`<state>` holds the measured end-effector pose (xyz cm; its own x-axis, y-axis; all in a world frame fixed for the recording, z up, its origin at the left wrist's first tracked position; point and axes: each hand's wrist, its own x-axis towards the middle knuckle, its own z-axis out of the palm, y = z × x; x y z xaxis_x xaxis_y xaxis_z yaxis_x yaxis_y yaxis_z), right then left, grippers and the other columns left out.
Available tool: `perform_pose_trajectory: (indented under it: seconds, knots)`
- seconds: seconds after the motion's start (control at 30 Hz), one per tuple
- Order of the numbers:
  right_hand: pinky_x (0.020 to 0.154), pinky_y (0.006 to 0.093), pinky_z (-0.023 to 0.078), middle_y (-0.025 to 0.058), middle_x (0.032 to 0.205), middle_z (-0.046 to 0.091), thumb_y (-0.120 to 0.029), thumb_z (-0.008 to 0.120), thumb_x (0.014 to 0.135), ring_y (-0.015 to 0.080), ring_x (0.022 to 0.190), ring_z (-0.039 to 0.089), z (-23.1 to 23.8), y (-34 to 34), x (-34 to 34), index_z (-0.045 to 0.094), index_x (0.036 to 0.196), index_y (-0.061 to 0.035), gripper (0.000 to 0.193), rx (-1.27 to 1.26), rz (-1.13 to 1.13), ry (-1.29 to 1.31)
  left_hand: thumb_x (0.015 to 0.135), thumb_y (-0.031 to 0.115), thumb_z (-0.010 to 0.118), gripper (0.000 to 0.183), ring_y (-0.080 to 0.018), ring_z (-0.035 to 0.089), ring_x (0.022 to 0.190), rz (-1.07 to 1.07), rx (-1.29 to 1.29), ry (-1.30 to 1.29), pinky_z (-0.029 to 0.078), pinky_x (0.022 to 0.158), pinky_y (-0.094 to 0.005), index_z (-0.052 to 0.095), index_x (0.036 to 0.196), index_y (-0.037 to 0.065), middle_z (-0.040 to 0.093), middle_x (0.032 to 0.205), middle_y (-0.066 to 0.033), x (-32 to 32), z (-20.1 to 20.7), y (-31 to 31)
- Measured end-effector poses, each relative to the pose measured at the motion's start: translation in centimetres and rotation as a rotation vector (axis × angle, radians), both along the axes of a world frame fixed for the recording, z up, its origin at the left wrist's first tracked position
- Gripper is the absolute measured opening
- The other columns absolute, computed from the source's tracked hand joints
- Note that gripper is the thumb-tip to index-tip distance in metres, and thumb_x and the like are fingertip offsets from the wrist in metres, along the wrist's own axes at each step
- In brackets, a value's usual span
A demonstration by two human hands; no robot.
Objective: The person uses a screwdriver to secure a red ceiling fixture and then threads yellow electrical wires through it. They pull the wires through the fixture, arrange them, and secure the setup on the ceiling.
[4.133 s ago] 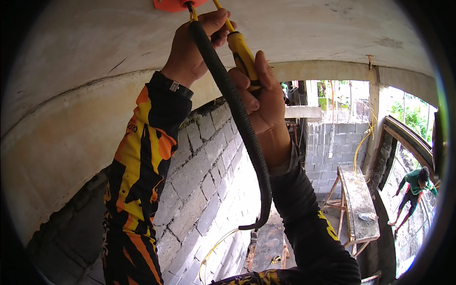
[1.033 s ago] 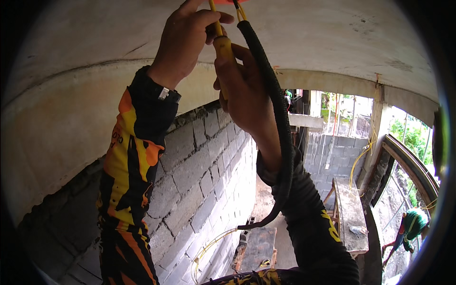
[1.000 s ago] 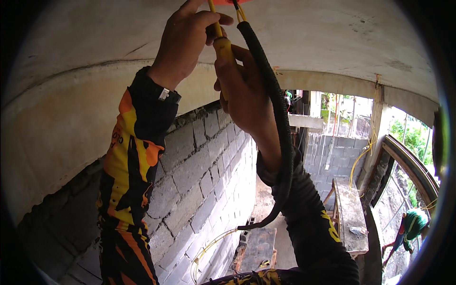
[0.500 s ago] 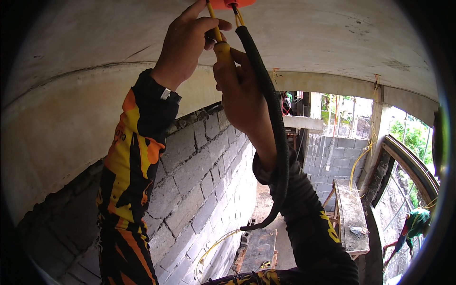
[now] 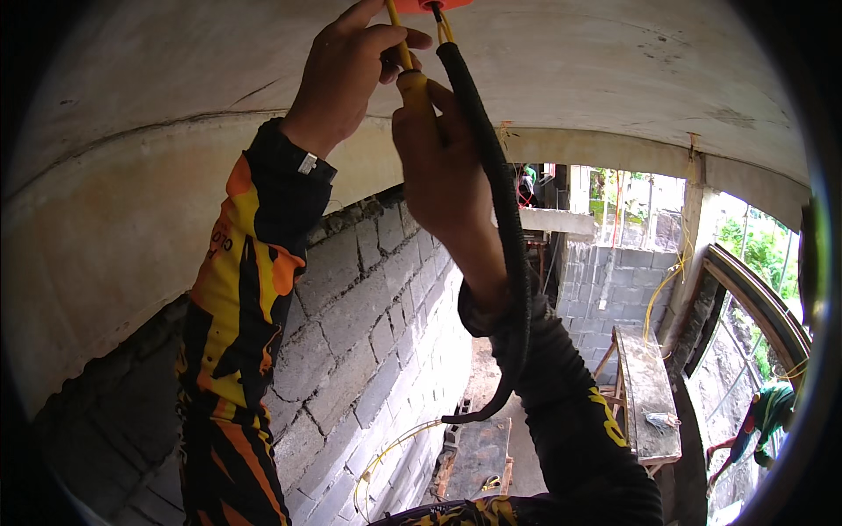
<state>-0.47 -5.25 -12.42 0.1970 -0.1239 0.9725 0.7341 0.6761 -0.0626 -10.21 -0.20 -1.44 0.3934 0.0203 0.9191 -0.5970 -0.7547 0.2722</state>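
Overhead, an orange junction box is set in the ceiling, partly cut off by the top edge. My right hand grips the yellow handle of a screwdriver, its shaft pointing up toward the box. Around that yellow shaft my left hand is closed, thumb and fingers against it; some of its fingertips leave the frame. Yellow wires come down from the box into a black flexible conduit. The conduit hangs in front of my right forearm and ends low, with yellow wires sticking out.
A grey block wall runs along the left. Below on the right stands a wooden bench or scaffold plank. A board lies lower down. At far right, a person in green bends over outside. Yellow wire hangs by a post.
The screwdriver and both hands have shifted very slightly, with the right hand a little lower. The view has tilted slightly. The grip stays the same.
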Motion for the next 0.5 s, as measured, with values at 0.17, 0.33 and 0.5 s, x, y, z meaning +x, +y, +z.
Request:
perform_pose_trajectory:
  seconds: [0.17, 0.33, 0.5]
  knots:
    - [0.042, 0.0235, 0.037, 0.004, 0.074, 0.06, -0.026, 0.055, 0.101, 0.0094, 0.05, 0.051, 0.1, -0.1, 0.2, 0.054, 0.126, -0.0054, 0.033, -0.309, 1.044, 0.129, 0.097, 0.014, 0.054, 0.046, -0.0155, 0.063, 0.087, -0.072, -0.029, 0.004, 0.049, 0.077, -0.0282, 0.047, 0.14, -0.001, 0.068, 0.104, -0.0125, -0.2, 0.1, 0.7]
    - [0.04, 0.0215, 0.032, 0.0088, 0.083, 0.059, -0.043, 0.055, 0.098, 0.0106, 0.045, 0.049, -0.2, 0.4, 0.2, 0.047, 0.126, -0.0091, 0.044, -0.307, 1.047, 0.205, 0.096, 0.015, 0.06, 0.042, -0.014, 0.061, 0.081, 0.1, -0.062, -0.086, 0.046, 0.074, -0.0259, 0.053, 0.134, -0.001, 0.069, 0.099, -0.0098, 0.2, -0.2, 0.0]
    - [0.039, 0.0212, 0.034, 0.0051, 0.08, 0.058, -0.037, 0.047, 0.103, 0.0078, 0.047, 0.045, -0.5, 1.5, 0.6, 0.05, 0.133, -0.0051, 0.044, -0.033, 0.602, -0.03, 0.099, 0.018, 0.054, 0.04, -0.0115, 0.057, 0.069, 0.11, -0.112, -0.05, 0.044, 0.062, -0.0216, 0.049, 0.132, -0.005, 0.067, 0.089, -0.0063, 0.2, 0.0, -0.9]
